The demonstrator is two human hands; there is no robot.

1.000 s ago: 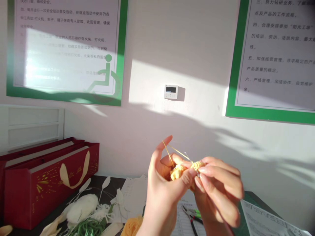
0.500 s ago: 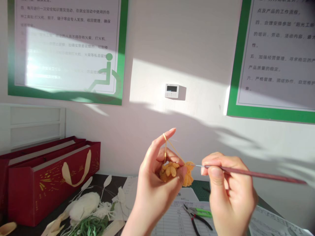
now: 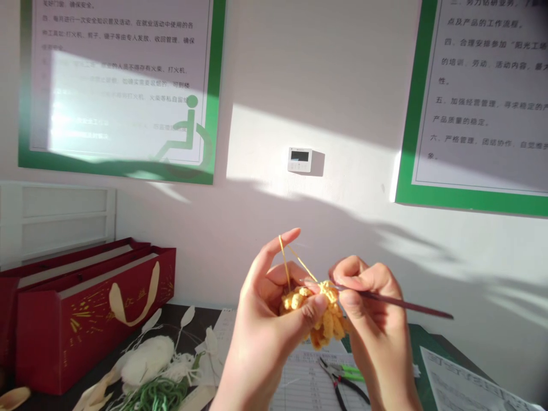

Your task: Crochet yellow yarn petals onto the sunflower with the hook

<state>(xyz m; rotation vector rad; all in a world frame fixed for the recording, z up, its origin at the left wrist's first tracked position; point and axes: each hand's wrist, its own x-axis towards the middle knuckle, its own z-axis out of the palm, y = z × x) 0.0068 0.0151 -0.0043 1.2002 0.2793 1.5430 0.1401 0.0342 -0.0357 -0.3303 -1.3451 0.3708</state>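
Note:
Between thumb and fingers, my left hand (image 3: 268, 311) pinches a piece of yellow crochet work (image 3: 327, 325) with petal-like lobes. Yellow yarn (image 3: 283, 257) loops over its raised index finger and runs down to the piece. My right hand (image 3: 377, 325) grips a crochet hook (image 3: 402, 303) with a dark red handle; its metal tip lies at the top edge of the crochet, close to the yarn. The fingers of both hands are close together at the work. Part of the crochet is hidden behind my left thumb.
Pliers (image 3: 338, 382) lie on printed sheets (image 3: 299, 379) below my hands. To the left are white yarn (image 3: 148, 359), green yarn (image 3: 160, 394) and red gift bags (image 3: 98, 319). Behind the table rises a wall with a small control panel (image 3: 299, 160) and green-framed posters (image 3: 406, 114).
My right hand has moved left with the hook, up against the crochet. The hook tip now reaches further over the piece, and more of the crochet hangs below my left thumb.

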